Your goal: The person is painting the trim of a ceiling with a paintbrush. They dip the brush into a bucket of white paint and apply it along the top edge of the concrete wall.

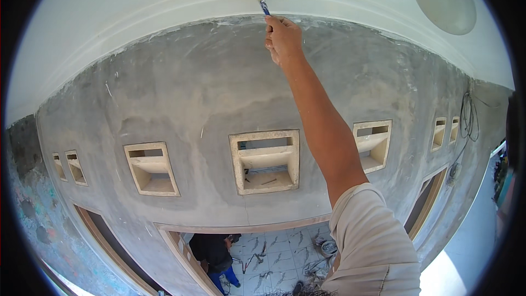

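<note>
My right hand [284,39] is raised high, its fingers closed round the handle of a paintbrush [263,4]. The brush has a blue handle and pale bristles coated in white. Its bristle end touches the white moulded cornice [181,8] where ceiling and wall meet. Below the cornice the grey plastered wall [181,77] has a ragged white edge along its top. My right arm reaches up across the wall in a beige sleeve. My left hand is out of the picture.
Several cream vent blocks [265,188] are set in the wall. A round ceiling lamp [444,0] is at upper right, above a coil of cable [468,115]. Below, through a wooden door frame [246,225], a person in dark clothes [211,252] bends over a tiled floor [268,263] with scattered tools.
</note>
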`<control>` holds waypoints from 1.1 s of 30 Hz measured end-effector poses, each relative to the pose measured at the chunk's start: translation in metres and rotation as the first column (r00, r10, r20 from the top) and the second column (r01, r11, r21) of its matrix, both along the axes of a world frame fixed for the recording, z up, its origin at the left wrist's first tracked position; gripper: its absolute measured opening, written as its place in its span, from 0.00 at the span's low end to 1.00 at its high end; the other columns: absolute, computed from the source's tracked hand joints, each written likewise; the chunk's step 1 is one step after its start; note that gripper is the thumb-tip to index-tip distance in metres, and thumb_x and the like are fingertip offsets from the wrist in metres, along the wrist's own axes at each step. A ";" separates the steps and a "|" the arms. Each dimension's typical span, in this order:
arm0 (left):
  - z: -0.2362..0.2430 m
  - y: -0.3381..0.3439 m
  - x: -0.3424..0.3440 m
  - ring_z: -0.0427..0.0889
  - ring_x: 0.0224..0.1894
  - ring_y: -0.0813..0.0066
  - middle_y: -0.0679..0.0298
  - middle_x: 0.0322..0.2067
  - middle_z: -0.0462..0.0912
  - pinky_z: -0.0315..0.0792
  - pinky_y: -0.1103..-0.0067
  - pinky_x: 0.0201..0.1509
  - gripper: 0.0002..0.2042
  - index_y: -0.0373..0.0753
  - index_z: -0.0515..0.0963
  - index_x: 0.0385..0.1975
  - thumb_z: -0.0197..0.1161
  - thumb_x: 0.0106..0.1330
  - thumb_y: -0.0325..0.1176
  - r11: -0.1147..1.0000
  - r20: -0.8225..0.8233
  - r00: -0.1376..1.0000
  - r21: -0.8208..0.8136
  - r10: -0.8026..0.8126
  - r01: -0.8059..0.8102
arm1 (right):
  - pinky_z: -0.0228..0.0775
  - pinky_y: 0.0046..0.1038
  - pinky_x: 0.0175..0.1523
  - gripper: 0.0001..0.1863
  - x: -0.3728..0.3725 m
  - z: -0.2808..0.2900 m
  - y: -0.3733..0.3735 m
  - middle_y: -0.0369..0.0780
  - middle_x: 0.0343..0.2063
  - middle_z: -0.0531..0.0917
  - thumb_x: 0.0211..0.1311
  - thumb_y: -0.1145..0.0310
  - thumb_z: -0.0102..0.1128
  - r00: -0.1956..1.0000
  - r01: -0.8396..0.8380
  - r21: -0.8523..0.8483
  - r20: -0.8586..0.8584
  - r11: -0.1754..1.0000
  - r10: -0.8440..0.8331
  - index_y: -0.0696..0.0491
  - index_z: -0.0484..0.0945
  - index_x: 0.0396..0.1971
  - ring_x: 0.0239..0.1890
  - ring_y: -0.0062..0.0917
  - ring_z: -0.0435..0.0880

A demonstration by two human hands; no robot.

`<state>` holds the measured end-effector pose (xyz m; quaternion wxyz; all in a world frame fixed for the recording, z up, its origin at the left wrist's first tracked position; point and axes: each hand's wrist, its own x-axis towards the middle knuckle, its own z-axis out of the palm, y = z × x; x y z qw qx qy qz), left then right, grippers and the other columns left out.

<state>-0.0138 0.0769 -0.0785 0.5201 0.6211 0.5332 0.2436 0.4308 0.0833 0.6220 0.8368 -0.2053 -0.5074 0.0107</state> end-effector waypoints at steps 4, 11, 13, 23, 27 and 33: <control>0.005 0.003 0.002 0.79 0.49 0.47 0.41 0.48 0.80 0.74 0.61 0.51 0.21 0.29 0.75 0.51 0.59 0.60 0.34 1.000 0.001 1.000 -0.001 -0.004 0.004 | 0.54 0.22 0.17 0.06 0.096 0.008 -0.095 0.35 0.17 0.72 0.63 0.75 0.62 0.982 0.126 0.105 -0.152 0.986 -0.109 0.59 0.75 0.28 0.13 0.16 0.63; 0.015 0.008 0.014 0.79 0.48 0.48 0.41 0.48 0.80 0.74 0.61 0.51 0.21 0.29 0.76 0.51 0.59 0.60 0.34 1.000 -0.003 1.000 -0.002 -0.028 0.028 | 0.67 0.27 0.22 0.08 0.209 0.002 -0.219 0.39 0.17 0.77 0.61 0.71 0.64 0.743 0.629 0.116 -0.381 0.769 -0.550 0.61 0.78 0.29 0.18 0.24 0.76; 0.016 0.008 0.017 0.79 0.48 0.48 0.42 0.48 0.80 0.74 0.61 0.51 0.21 0.29 0.76 0.51 0.59 0.60 0.34 1.000 -0.005 1.000 -0.004 -0.028 0.028 | 0.77 0.35 0.38 0.15 0.197 0.009 -0.206 0.49 0.26 0.85 0.59 0.67 0.64 0.270 0.949 -0.080 -0.289 0.305 -0.918 0.65 0.82 0.37 0.30 0.37 0.87; 0.029 0.000 0.027 0.80 0.47 0.49 0.42 0.47 0.80 0.75 0.61 0.49 0.20 0.29 0.76 0.50 0.59 0.60 0.34 1.000 -0.010 1.000 -0.016 -0.014 0.014 | 0.79 0.37 0.48 0.18 0.020 0.025 -0.094 0.51 0.32 0.87 0.59 0.63 0.60 0.194 0.969 0.083 0.320 0.232 -0.927 0.60 0.85 0.43 0.37 0.45 0.87; 0.026 0.000 0.025 0.80 0.46 0.49 0.42 0.47 0.80 0.75 0.61 0.49 0.20 0.30 0.76 0.50 0.59 0.60 0.34 0.999 -0.010 1.000 -0.030 -0.011 0.011 | 0.79 0.39 0.48 0.15 0.022 0.046 -0.121 0.53 0.32 0.86 0.57 0.65 0.57 0.224 0.967 -0.018 0.546 0.256 -0.807 0.59 0.85 0.38 0.37 0.46 0.86; 0.025 0.004 0.026 0.80 0.46 0.50 0.43 0.47 0.80 0.75 0.61 0.48 0.19 0.30 0.76 0.50 0.59 0.61 0.34 0.999 -0.007 1.000 -0.041 -0.018 0.018 | 0.79 0.37 0.48 0.18 0.115 0.066 -0.230 0.47 0.33 0.87 0.58 0.55 0.57 -0.064 0.998 0.020 0.514 -0.063 -0.856 0.53 0.88 0.33 0.37 0.41 0.86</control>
